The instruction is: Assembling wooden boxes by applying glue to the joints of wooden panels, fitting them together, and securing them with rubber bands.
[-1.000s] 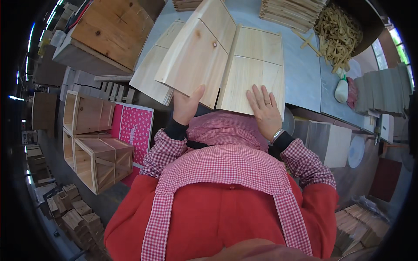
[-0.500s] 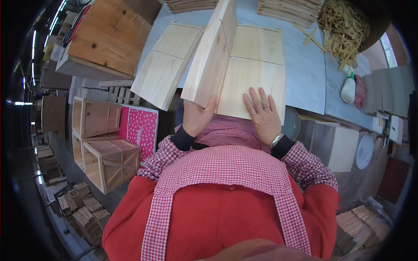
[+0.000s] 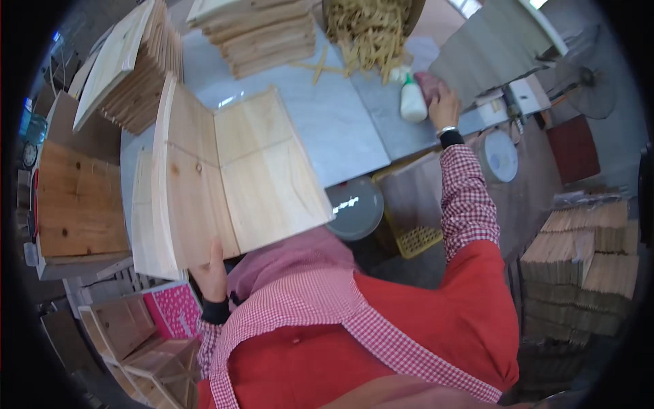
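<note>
My left hand (image 3: pixel 210 276) grips the near lower edge of a pale wooden panel (image 3: pixel 194 174) that stands tilted up, with the thumb on its inner face and the fingers hidden behind. Against its lower edge lies another pale panel (image 3: pixel 269 170), flat, with a thin line across it. Part of a third panel (image 3: pixel 142 225) shows to the left. Out at the right of the table, my right hand (image 3: pixel 444 109) has its fingers bent over a crumpled pink cloth (image 3: pixel 428 83). A white squeeze bottle (image 3: pixel 413 101) with a green tip stands just left of that hand.
Stacks of wooden boards (image 3: pixel 255 31) stand at the table's back. Wooden cross-shaped pieces (image 3: pixel 371 34) spill from a container there. Grey boards (image 3: pixel 487 51) stand at the far right. Below the table edge are a round grey tub (image 3: pixel 357 211) and a yellow crate (image 3: pixel 419 240).
My right hand has left the flat panel and reached far right to the pink cloth. My left hand still holds the upright panel. The view has turned toward the right.
</note>
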Demonstrator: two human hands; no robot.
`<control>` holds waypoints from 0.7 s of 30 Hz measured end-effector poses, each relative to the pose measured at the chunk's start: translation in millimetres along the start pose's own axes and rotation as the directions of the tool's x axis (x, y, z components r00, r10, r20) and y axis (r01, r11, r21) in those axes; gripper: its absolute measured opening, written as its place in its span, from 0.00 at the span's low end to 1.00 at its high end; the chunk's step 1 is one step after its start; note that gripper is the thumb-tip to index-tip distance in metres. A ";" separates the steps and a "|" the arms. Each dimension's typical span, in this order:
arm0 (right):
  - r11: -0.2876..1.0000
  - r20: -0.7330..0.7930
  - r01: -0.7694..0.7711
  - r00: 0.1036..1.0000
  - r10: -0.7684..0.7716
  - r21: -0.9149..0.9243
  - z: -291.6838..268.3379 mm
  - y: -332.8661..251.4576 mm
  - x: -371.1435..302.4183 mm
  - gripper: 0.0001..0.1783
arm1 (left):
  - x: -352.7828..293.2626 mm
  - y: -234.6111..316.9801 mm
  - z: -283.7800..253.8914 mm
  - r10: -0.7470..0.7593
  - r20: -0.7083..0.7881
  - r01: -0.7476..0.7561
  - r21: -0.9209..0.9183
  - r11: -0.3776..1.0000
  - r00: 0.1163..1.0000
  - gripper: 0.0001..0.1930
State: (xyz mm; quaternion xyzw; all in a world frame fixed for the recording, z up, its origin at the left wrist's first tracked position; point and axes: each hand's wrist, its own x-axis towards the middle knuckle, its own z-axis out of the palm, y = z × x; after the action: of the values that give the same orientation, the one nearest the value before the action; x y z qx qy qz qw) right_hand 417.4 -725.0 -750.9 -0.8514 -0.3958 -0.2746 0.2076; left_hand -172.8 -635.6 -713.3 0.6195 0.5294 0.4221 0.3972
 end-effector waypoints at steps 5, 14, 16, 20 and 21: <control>0.968 0.414 -0.145 0.884 0.219 -0.203 13.6 29.7 4.8 0.10 | -1.9 -3.2 -4.2 -0.086 0.044 0.086 0.020 0.996 0.995 0.19; 0.899 -0.341 0.062 0.912 -0.228 -0.434 -187.7 -70.9 182.1 0.12 | -8.8 -19.5 -5.3 -0.036 -0.028 0.032 -0.113 0.993 0.999 0.18; 0.798 -0.264 -0.007 0.945 -0.191 -0.602 -225.0 -39.6 209.2 0.12 | -1.2 -15.9 -1.2 0.002 0.031 0.000 -0.082 0.997 1.000 0.20; 0.733 0.101 0.026 0.993 0.058 -0.680 -235.9 -15.0 210.5 0.14 | 2.0 -11.7 1.8 0.034 0.018 -0.032 -0.074 0.997 0.999 0.19; 0.731 0.113 0.043 0.992 0.047 -0.681 -233.2 -8.2 215.8 0.14 | 2.1 -10.7 2.7 0.044 0.004 -0.044 -0.073 0.996 0.999 0.19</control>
State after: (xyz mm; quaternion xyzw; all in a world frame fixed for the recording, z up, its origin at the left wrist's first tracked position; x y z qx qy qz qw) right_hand 455.7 -732.4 -435.6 -0.8837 -0.2787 -0.3475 -0.1434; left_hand -173.5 -632.3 -724.0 0.6170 0.4988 0.4483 0.4117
